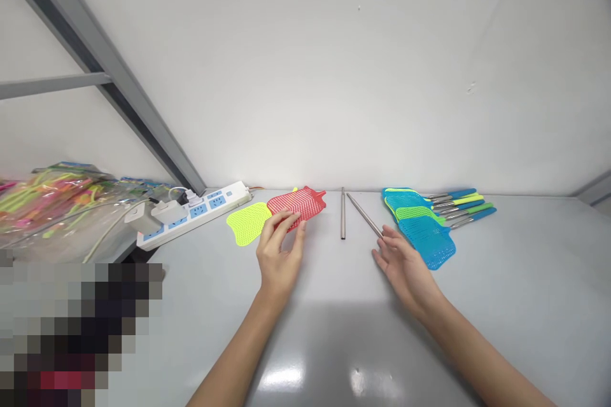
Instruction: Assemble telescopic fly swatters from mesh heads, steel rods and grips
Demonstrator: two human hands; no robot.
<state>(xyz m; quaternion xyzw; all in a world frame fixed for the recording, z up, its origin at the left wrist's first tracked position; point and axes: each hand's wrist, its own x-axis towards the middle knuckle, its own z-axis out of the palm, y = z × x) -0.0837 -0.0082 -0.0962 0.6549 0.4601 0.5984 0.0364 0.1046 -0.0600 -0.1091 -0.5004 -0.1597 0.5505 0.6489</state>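
Note:
A red perforated fly swatter head point(305, 201) lies on the table, partly over a yellow-green swatter head point(248, 224). My left hand point(280, 254) is at the red head's near edge, fingers curved over it and thumb apart. Whether the fingertips touch it I cannot tell. To the right lie two slim metal rods: one rod point(342, 213) points straight away from me, the other rod point(363, 215) slants. At the slanted rod's near end is my right hand point(403, 267), thumb and fingers spread, fingertips at or close to the metal.
Right of the rods lies a pile of blue and yellow-green fly swatters point(424, 238) with metal shafts and coloured grips. A white power strip point(210, 213) with plugs sits at the left. Bagged colourful items point(62, 203) are beyond it. A wall point(358, 76) closes the back.

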